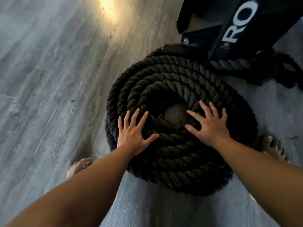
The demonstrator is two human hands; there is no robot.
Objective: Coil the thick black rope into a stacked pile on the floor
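Rope coiled flat, tail toward rack | left hand, right hand grips splayed wide

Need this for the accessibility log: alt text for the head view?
Both hands, left and right, press flat with fingers spread on a coiled black rope on a grey wood floor. Bare feet flank the coil; rope runs on past a black frame behind.

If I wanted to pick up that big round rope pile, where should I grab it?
Probably low on the outer wall of the rope coil, one hand on each side, lifting from underneath. It is wide, stacked in loose rings, so grabbing the top ring would likely just peel it off.
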